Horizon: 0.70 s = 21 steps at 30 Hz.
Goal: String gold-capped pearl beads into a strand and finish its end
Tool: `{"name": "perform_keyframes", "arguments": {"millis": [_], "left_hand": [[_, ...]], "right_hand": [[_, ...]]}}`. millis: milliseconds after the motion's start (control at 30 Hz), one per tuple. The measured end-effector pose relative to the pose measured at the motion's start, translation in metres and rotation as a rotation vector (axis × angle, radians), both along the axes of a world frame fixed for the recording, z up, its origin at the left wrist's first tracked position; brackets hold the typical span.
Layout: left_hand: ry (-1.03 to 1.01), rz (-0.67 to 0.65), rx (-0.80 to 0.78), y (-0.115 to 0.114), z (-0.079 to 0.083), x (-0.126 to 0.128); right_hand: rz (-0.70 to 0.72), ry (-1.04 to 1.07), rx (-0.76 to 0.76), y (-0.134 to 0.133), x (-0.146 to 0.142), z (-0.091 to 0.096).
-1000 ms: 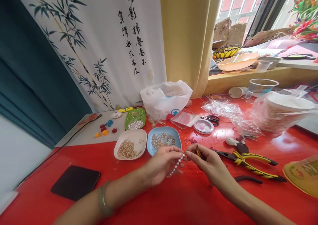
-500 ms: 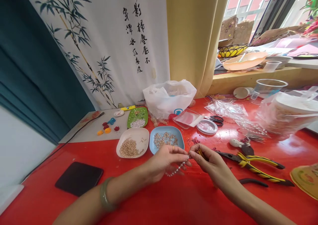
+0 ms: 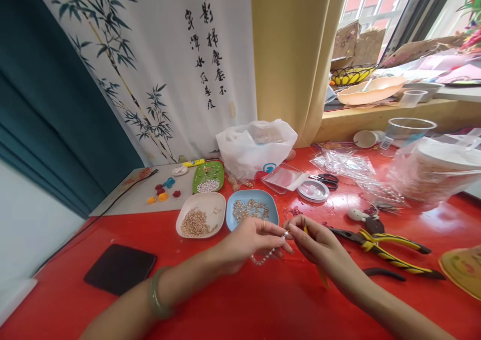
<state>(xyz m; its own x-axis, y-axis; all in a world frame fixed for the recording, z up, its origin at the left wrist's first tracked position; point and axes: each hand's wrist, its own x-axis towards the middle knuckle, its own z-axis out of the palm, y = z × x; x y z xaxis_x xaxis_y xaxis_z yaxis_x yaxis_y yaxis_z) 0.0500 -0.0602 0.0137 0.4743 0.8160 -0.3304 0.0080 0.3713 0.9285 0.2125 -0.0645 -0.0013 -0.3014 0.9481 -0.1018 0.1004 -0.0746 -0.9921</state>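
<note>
Table (image 3: 210, 300) is red and glossy under both my arms. At its back sits a white bag (image 3: 257, 147). Nearer me, a white dish (image 3: 214, 207) of gold beads and a blue dish (image 3: 274, 207) of gold links lie side by side. Pliers (image 3: 379, 247) lie to my right. My left hand (image 3: 248, 242) and right hand (image 3: 319, 245) meet just in front of the blue dish. Both pinch the strand (image 3: 265, 256) at its upper end. Its long axis runs down and left from there, sagging under my left palm above the table. It is a short row of small pearly white beads. My right hand also grips a yellow tool (image 3: 323, 276).
</note>
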Motion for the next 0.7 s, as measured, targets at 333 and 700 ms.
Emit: {"name": "perform_keyframes", "arguments": {"millis": [333, 700], "left_hand": [[0.214, 0.029, 0.291, 0.0035, -0.0040, 0.0011], [0.182, 0.077, 0.380, -0.0005, -0.0031, 0.0037]], "right_hand": [[-0.047, -0.073, 0.140, 0.0001, 0.0017, -0.0008], [0.020, -0.002, 0.045, 0.0002, 0.0008, -0.0061]]}}
